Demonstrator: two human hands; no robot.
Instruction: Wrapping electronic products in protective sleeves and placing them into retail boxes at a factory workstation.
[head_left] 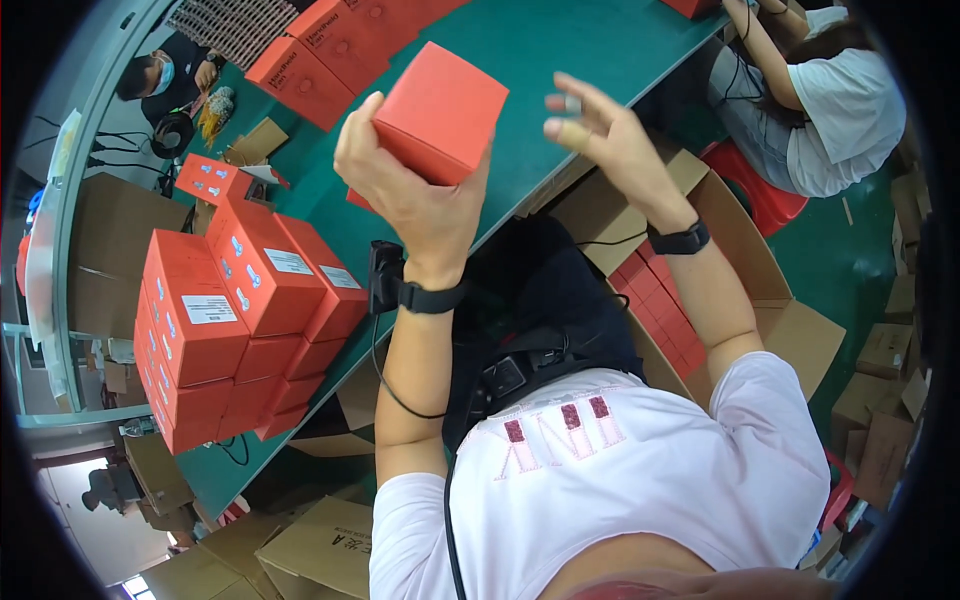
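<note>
I am looking down from the head camera, and my left hand (pixel 415 190) is gripping a plain red-orange cardboard cube box (pixel 440 112), fingers clamped around its lower left edge with the thumb wrapping the near face. The box is hanging in the air above the green counter (pixel 560 60), at about 12 o'clock from my chest. My right hand (pixel 610 135) is hovering just beside the box at 3 o'clock, fingers spread apart and holding nothing; pale tape is showing on two fingertips.

Judging by how easily one hand is carrying it, the box is looking light. The card walls are looking stiff but crushable, and the smooth faces could be slipping, so I am thinking the corners and edges are the best places to take hold, one hand on each opposite side.

Counting now: one box in hand. At 9 o'clock a stack of red labelled boxes (pixel 215 320) is sitting on the counter; I am making out three on the top layer, and the lower rows are too crowded to count. More red boxes (pixel 330 50) are lying at 11 o'clock. An open brown cardboard carton (pixel 790 320) at 3 o'clock is holding a row of red boxes too small to count. Two other people are working, one at 10 o'clock (pixel 160 80) and one at 2 o'clock (pixel 840 110).
</note>
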